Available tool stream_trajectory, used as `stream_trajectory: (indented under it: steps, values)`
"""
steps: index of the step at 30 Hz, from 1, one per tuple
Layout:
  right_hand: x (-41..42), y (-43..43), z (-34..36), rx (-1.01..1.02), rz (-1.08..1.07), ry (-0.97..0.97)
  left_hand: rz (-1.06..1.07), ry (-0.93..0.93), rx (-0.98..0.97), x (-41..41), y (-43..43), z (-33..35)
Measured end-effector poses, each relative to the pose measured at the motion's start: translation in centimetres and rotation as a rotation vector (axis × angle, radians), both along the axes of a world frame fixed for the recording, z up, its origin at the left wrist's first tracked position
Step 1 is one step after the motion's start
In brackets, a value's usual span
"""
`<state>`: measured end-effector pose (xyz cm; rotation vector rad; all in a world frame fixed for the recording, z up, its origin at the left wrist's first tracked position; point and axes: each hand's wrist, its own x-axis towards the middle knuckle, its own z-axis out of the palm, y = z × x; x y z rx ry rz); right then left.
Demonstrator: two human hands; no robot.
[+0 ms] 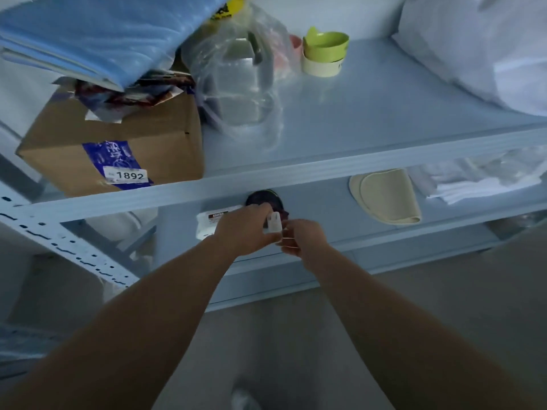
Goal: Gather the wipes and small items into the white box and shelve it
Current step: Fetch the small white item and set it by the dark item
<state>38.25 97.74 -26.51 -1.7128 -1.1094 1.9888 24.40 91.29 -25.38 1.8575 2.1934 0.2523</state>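
Big pale-blue metal shelf [296, 170] fills the view, a cardboard box [118, 149] marked 1892 up on its left. Down on the lower level, a wipes pack [207, 223] lies just behind the left hand [245, 229], whose fingers pinch a small white item [274, 222]. Right hand [305, 236] sits just beside, fingers curled narrow; whether they touch it, can't tell.

Bare forearms, ringless hands [247, 227]
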Motion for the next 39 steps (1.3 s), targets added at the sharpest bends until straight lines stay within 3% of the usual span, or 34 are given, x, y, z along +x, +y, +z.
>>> stream_trajectory:
  steps: [12,26,36,39]
  values:
    - [3.5,10.3,-10.5,0.113,0.006,-0.04,0.05,-0.031,0.045,4.2,9.8,-10.3]
    - [1.2,21.8,-24.6,0.124,0.21,0.024,0.085,0.321,0.128,1.5,20.5,-25.1]
    - [-0.7,24.9,-29.3,0.429,0.299,-0.031,0.087,0.455,-0.019,-0.4,23.6,-29.2]
    - [-1.4,24.9,-29.2,0.436,0.216,0.0,0.122,0.465,-0.056,-0.6,23.9,-29.6]
